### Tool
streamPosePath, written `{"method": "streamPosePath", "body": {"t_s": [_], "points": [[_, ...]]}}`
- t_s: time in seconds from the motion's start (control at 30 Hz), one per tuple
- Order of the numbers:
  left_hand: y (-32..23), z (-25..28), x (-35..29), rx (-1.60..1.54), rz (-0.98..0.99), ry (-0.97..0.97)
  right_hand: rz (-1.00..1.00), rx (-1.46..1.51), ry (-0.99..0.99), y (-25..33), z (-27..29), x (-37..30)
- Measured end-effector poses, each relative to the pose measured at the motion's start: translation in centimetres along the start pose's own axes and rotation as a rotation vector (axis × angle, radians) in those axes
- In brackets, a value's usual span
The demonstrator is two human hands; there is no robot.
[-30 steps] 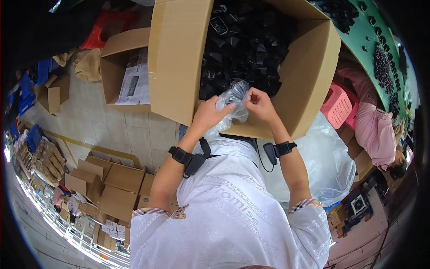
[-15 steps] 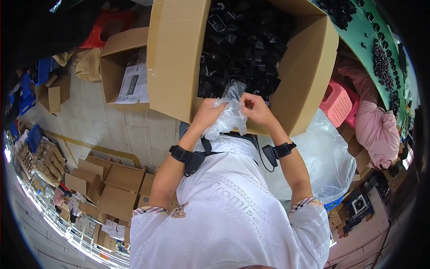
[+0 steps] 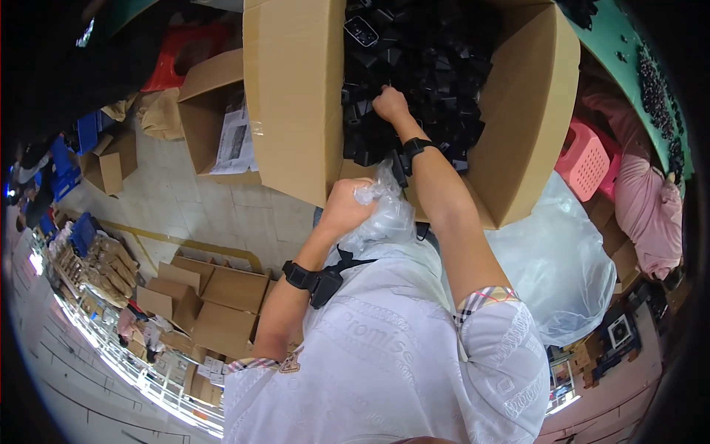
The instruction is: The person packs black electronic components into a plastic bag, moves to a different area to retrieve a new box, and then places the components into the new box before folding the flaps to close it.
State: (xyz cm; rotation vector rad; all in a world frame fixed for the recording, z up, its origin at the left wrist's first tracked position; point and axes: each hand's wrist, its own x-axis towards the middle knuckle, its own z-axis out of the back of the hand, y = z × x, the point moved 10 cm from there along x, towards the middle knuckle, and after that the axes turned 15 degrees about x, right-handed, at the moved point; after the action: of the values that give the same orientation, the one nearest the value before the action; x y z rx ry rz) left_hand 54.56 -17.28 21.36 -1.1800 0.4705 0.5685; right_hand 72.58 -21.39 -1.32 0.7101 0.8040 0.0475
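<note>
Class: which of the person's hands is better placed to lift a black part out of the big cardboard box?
The right hand: it rests on the black parts inside the cardboard box, while the left hand grips the clear plastic bag.

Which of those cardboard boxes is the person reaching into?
The big open box filled with small black parts; the right hand is in it. The smaller box to its left holds papers.

parts (image 3: pixel 414 66) in big box (image 3: pixel 296 96); small box (image 3: pixel 203 111) left; bag (image 3: pixel 562 251) right
</note>
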Motion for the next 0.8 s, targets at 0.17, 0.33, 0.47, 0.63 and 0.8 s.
{"method": "streamPosePath", "body": {"t_s": [0.17,0.33,0.47,0.63,0.8], "points": [[0.2,-0.2,0.0,-0.001,-0.006,0.074,0.079,-0.139,0.328,-1.5,-2.3,-0.7],[-0.3,0.6,0.0,-0.314,-0.105,0.008,0.124,-0.526,0.546,1.5,-1.8,-7.5],[0.9,-1.6,-0.1,-0.225,-0.038,0.264,0.538,-0.253,0.213,9.4,0.3,-9.4],[0.8,-1.5,0.1,-0.254,-0.02,0.24,0.925,-0.638,0.101,12.3,-3.1,-8.3],[0.4,-1.3,0.3,-0.241,-0.052,0.242,0.816,-0.977,0.333,8.6,-3.1,-8.3]]}}
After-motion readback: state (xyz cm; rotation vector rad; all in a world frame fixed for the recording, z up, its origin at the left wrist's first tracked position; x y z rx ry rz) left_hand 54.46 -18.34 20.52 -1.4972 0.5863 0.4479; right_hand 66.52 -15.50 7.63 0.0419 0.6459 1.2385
